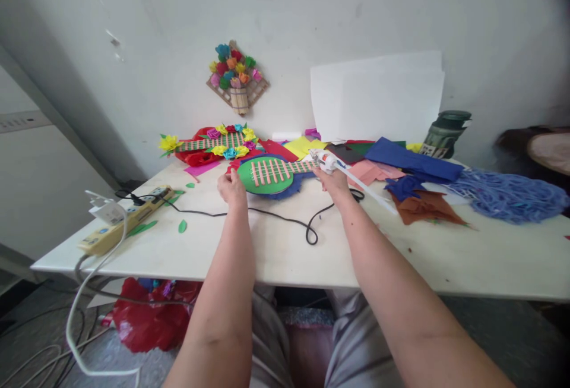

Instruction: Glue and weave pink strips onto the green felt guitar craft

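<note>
My left hand (232,188) is closed in a pinch at the left end of a green oval board (272,175), with a piece of red paper (231,167) at its fingertips. Pink and green woven strips cross the board and run along its narrow neck, giving a lute-like shape. Blue paper (285,195) shows beneath it. My right hand (332,181) is closed around a white hot glue gun (326,161) beside the end of the neck. A long pale glue stick (367,189) juts from the gun's back, and the grip is mostly hidden by my hand.
Behind lies a similar red piece with paper flowers (229,145). A yellow power strip (127,221) sits left, its black cord (285,217) looping across the table. Coloured paper (414,159), blue shredded strands (512,195) and a dark green bottle (445,133) are on the right.
</note>
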Available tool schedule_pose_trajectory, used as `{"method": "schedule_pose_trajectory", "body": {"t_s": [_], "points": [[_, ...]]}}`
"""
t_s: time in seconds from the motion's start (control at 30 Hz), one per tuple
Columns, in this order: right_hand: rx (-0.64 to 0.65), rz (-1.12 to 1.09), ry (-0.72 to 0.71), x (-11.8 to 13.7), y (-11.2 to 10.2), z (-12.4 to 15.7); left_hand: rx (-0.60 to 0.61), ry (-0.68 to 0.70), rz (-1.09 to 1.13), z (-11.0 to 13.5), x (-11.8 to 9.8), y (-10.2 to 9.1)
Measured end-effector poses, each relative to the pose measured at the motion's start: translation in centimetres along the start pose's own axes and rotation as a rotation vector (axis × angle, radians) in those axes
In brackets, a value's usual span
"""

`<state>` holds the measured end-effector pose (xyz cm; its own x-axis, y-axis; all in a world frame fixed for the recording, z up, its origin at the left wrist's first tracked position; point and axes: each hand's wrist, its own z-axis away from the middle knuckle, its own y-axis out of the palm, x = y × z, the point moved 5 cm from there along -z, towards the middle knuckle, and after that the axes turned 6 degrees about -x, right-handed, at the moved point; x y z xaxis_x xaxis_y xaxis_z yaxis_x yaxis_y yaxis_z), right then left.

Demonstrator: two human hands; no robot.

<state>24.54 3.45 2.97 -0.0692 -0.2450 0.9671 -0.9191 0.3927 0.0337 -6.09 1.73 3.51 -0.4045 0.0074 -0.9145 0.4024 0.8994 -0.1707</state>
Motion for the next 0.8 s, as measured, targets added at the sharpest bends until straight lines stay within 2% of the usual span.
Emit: {"method": "schedule_pose_trajectory", "body": {"t_s": [0.13,0.27,0.47,0.63,0.73,0.8], "points": [[0.008,0.458,-0.227,0.9,-0.5,-0.4,0.043,-0.130,-0.013,0.1,0.7,-0.3],[0.113,0.706,-0.304,1.2,-0.1,-0.4,0.050,-0.148,0.023,0.3,0.7,-0.7],[0.166,0.880,-0.307,1.5,0.5,0.4,0.035,-0.138,0.030,-0.1,0.9,-0.3],[0.206,1.001,-0.285,2.0,0.5,0.7,-0.018,-0.026,-0.013,-0.5,0.4,0.2],[0.237,1.019,-0.271,2.2,0.3,0.6,0.003,-0.021,-0.045,-0.5,0.6,0.5],[0.319,0.999,-0.254,2.0,0.2,0.6,0.038,-0.023,-0.053,-0.4,0.7,0.6]]}}
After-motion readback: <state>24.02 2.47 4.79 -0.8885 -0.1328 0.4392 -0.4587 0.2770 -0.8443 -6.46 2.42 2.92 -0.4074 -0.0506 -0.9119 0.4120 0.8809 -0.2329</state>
